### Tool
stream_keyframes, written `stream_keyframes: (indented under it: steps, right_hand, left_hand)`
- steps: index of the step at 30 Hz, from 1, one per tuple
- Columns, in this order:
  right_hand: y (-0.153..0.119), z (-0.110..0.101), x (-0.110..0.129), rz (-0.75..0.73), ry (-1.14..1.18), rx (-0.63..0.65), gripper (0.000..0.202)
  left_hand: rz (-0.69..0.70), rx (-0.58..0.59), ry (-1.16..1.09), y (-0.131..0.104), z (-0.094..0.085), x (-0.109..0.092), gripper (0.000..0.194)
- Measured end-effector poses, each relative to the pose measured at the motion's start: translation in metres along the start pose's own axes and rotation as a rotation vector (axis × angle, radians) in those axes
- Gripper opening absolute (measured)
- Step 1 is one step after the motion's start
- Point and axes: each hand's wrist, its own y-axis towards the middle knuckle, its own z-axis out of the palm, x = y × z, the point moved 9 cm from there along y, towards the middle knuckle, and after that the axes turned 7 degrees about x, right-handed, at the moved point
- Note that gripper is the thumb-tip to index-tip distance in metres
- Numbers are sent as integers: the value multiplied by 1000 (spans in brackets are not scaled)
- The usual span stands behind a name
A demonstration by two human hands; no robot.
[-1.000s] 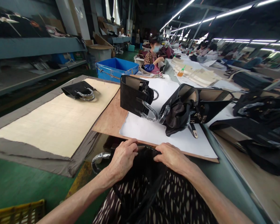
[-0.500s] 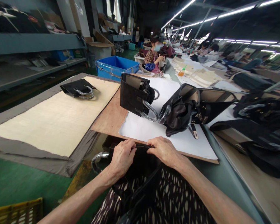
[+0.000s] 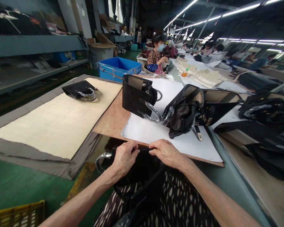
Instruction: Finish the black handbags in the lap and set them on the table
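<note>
The black bag [image 3: 142,167] has a round handle [image 3: 104,155] in shiny wrap. It is on the person's lap, over spotty clothes [image 3: 180,197]. The left hand [image 3: 125,159] and right hand [image 3: 167,153] both pinch its top edge.

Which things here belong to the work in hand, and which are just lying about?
Work in hand:
Black bag, held by left hand and right hand
Probably, similar bags nearby

Seemingly lying about:
Blue bin
Yellow crate
Orange bottle
</note>
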Motion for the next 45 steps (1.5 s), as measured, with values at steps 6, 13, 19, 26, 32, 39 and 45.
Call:
stream_keyframes:
  steps: [6, 13, 19, 26, 32, 39, 45]
  right_hand:
    - [0, -1, 5, -14, -141, -12, 9]
    - [0, 6, -8, 12, -74, 16, 7]
    - [0, 5, -6, 4, -23, 0, 8]
    - [-2, 2, 0, -7, -57, 4, 12]
    - [-3, -1, 5, -25, -41, -9, 12]
    - [-3, 0, 8, -42, 8, -5, 20]
    - [-3, 3, 8, -44, 11, 38, 22]
  left_hand:
    - [101, -2, 142, -5, 4, -16, 8]
    - [266, 65, 193, -7, 9, -37, 13]
    - [306, 38, 168, -3, 16, -43, 8]
    - [223, -29, 42, 3, 20, -37, 13]
    - [116, -44, -18, 8, 18, -27, 12]
    - [70, -88, -89, 9, 18, -19, 13]
    - [34, -114, -162, 9, 16, -16, 14]
